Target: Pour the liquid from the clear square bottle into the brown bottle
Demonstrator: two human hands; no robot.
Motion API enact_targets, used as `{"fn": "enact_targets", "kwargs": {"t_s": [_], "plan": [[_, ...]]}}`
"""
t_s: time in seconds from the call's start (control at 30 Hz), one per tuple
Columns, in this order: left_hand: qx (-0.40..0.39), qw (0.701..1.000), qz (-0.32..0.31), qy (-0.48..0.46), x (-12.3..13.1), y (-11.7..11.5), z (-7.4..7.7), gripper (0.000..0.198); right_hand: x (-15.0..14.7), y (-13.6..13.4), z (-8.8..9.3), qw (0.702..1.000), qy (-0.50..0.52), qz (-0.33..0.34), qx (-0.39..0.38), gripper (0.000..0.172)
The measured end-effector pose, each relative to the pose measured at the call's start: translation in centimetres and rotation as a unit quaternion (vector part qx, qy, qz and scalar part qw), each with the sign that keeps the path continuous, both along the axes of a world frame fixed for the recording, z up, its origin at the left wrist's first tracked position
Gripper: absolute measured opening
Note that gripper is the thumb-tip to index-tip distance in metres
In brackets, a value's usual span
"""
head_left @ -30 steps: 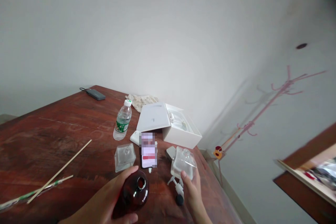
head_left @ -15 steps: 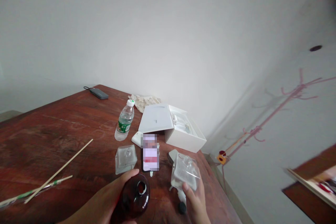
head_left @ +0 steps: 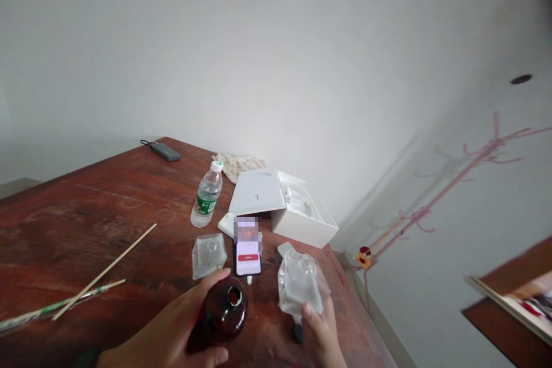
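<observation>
My left hand [head_left: 172, 333] grips a dark brown round glass bottle [head_left: 224, 313] with an open neck, near the table's front edge. My right hand [head_left: 321, 333] holds a clear square glass bottle [head_left: 299, 284] lifted slightly off the table, to the right of the brown one. A small black cap [head_left: 297, 332] lies on the wood just below the clear bottle. Between the two bottles a phone [head_left: 247, 250] with a lit screen lies flat. A second clear square glass bottle [head_left: 209, 254] stands left of the phone.
A dark red wooden table [head_left: 86, 224] carries a plastic water bottle [head_left: 207, 195], an open white box [head_left: 280, 204], a crumpled cloth [head_left: 239, 164], a grey power bank [head_left: 166, 151], and thin sticks [head_left: 103, 271] at left. A pink coat rack [head_left: 452, 181] stands right.
My right hand has lifted the clear square bottle and tilted it. The white pump piece below it is now hidden. The left hand keeps its hold on the brown bottle.
</observation>
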State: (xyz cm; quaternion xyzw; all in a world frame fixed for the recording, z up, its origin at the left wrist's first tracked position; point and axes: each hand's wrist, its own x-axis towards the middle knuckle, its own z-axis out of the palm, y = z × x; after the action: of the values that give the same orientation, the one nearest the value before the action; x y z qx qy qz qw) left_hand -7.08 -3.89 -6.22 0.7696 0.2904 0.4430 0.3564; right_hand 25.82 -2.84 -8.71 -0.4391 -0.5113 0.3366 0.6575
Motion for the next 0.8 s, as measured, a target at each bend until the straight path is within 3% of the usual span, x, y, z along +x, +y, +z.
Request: {"fn": "enact_targets", "kwargs": {"t_s": [0.13, 0.27, 0.5, 0.8], "plan": [[-0.017, 1.0, 0.001, 0.005, 0.0, 0.0, -0.5, 0.099, -1.0, -0.2, 1.3, 1.0, 0.0, 0.023, -0.004, 0.091], [-0.051, 0.998, -0.019, -0.007, 0.1, -0.1, 0.0, 0.091, -1.5, -0.5, 2.3, 0.999, 0.005, 0.045, -0.017, 0.088], [-0.076, 0.995, -0.058, 0.005, 0.3, 0.1, 1.5, 0.078, -0.8, -0.4, 1.6, 0.998, 0.034, 0.044, -0.01, 0.093], [-0.083, 0.995, -0.052, 0.032, -0.1, 0.1, 1.3, 0.081, -0.6, 0.2, 1.1, 0.999, 0.035, 0.028, 0.001, 0.087]]}}
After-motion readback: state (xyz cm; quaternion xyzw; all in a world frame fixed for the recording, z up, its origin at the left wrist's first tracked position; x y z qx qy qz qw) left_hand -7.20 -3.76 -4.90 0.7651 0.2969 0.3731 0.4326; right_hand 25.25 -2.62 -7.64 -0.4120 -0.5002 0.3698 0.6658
